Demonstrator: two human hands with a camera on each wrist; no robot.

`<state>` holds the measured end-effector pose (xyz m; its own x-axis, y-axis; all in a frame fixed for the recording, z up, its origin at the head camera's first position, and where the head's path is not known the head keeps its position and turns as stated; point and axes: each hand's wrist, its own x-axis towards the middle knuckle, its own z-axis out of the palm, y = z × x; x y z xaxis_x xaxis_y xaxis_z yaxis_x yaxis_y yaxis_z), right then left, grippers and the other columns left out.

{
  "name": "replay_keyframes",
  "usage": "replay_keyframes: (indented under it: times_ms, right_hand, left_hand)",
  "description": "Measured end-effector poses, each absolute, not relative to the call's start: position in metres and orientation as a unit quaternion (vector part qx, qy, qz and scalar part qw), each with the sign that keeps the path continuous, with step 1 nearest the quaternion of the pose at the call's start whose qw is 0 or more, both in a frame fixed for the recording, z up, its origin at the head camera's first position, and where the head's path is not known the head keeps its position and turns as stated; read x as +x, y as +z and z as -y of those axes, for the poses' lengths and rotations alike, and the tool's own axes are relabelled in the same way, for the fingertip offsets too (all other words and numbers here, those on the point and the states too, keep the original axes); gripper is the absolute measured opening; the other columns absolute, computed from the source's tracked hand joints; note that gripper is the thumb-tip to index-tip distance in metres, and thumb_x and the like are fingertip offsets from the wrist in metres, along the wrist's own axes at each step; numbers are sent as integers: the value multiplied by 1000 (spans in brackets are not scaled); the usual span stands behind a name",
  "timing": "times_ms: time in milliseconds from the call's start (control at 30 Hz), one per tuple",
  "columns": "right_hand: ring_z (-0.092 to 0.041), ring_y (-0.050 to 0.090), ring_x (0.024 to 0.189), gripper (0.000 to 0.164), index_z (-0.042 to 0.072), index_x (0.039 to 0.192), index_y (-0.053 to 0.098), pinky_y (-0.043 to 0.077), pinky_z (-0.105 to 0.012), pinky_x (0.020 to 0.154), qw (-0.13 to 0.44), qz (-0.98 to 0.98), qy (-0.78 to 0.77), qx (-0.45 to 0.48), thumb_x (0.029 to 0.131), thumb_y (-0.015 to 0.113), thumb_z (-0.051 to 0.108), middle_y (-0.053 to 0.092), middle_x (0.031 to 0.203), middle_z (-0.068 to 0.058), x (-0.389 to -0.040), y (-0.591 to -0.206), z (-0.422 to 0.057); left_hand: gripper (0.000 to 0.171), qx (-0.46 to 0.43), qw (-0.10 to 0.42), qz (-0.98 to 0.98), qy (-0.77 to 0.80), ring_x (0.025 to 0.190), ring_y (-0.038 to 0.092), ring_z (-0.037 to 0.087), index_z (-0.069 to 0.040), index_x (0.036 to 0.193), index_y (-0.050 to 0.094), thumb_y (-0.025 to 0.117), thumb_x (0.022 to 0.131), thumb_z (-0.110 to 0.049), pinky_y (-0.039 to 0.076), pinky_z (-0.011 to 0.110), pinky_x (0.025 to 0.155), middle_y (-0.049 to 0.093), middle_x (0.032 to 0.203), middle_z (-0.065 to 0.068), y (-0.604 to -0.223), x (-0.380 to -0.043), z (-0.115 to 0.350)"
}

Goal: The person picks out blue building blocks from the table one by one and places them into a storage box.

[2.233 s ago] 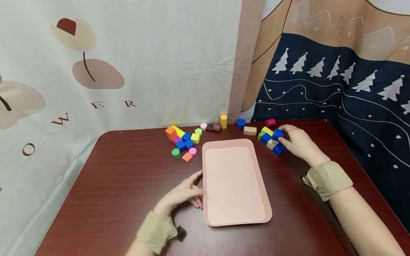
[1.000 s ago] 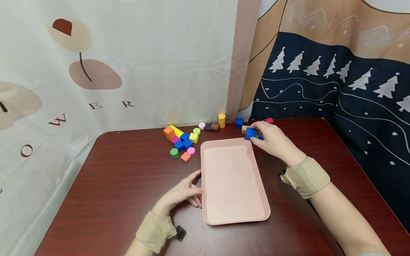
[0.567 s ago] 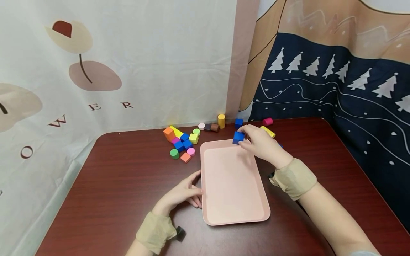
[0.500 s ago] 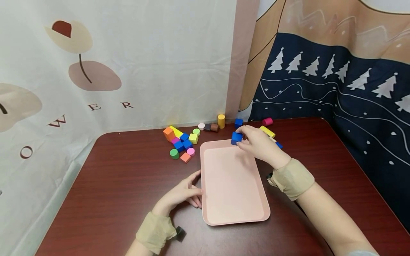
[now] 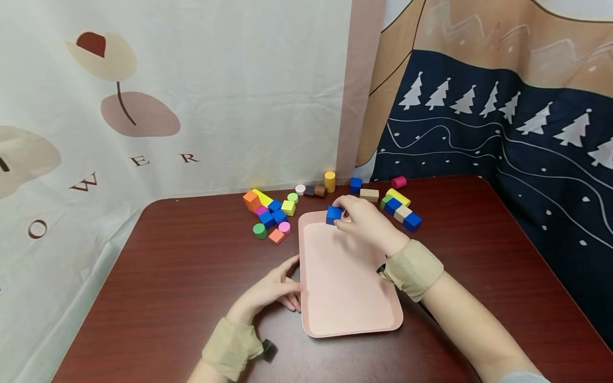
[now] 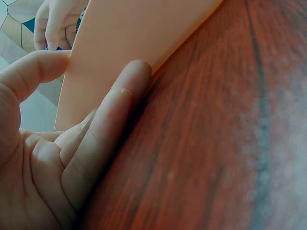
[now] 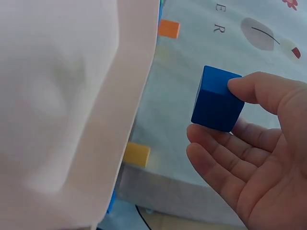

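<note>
My right hand (image 5: pixel 367 223) pinches a blue cube (image 5: pixel 333 215) between thumb and fingers, over the far end of a pink tray (image 5: pixel 349 287). In the right wrist view the cube (image 7: pixel 217 99) shows tilted, thumb on one face and fingers beneath, beside the tray wall (image 7: pixel 108 124). My left hand (image 5: pixel 268 290) rests at the tray's left side. The left wrist view has its thumb (image 6: pixel 36 72) at the rim and extended fingers (image 6: pixel 103 120) against the outer wall. Nothing lies on the visible tray floor.
Left of the tray's far end lies a cluster of coloured blocks, including an orange block (image 5: pixel 251 201) and a green cylinder (image 5: pixel 259 230). Along the back edge stand a yellow cylinder (image 5: pixel 330 181) and a blue cube (image 5: pixel 356 185). A row of blocks ends in a blue one (image 5: pixel 412 221) on the right.
My right hand has lifted the blue cube off the right-hand group of blocks and carried it left over the tray's far end. The left hand has stayed at the tray's side.
</note>
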<state>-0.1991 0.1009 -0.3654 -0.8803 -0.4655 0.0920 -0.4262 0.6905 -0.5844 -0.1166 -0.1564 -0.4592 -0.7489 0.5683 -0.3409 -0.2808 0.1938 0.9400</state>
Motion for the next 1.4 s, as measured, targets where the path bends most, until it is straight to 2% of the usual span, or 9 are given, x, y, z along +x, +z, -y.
replay_keyframes:
  times_ms: [267,433,933,1100,1200,1400]
  right_hand:
    - [-19,54,86,31,10,111,55,49,-32,74,34,-931,-283,-227,85,66,21,57,99,-1,-204,-377,-83]
    - [-24,56,88,31,6,111,54,49,-30,81,49,-922,-300,-238,85,67,16,57,99,-4,-206,-383,-76]
    - [-15,54,82,37,6,116,52,49,-29,81,91,-926,-296,-216,85,67,19,57,96,-2,-209,-406,-60]
    - [-14,53,87,43,6,122,50,47,-31,88,102,-929,-286,-211,85,67,18,58,106,-3,-212,-413,-55]
    - [-14,53,86,41,6,121,51,46,-30,88,98,-929,-285,-215,84,67,16,58,105,-2,-213,-417,-52]
    - [-15,51,74,23,6,101,56,47,-26,70,62,-929,-265,-249,83,68,13,55,83,-1,-214,-425,-51]
  left_hand:
    - [75,100,340,-696,625,64,63,38,-12,146,9,59,90,-13,55,34,55,64,78,21,-460,-117,156]
    - [76,100,341,-695,626,64,64,35,-14,145,10,61,89,-15,55,34,56,65,79,21,-459,-116,156]
    - [75,99,340,-692,629,64,64,35,-16,145,12,61,89,-15,55,33,56,65,81,21,-460,-116,156]
    - [74,106,340,-693,626,64,64,35,-16,145,11,60,90,-16,55,33,57,65,82,20,-460,-117,156]
    - [74,107,340,-695,624,64,64,35,-16,145,11,60,90,-15,55,33,57,65,81,20,-459,-117,156]
    - [74,98,341,-698,622,64,63,37,-14,146,10,59,90,-13,55,34,56,65,81,20,-459,-117,156]
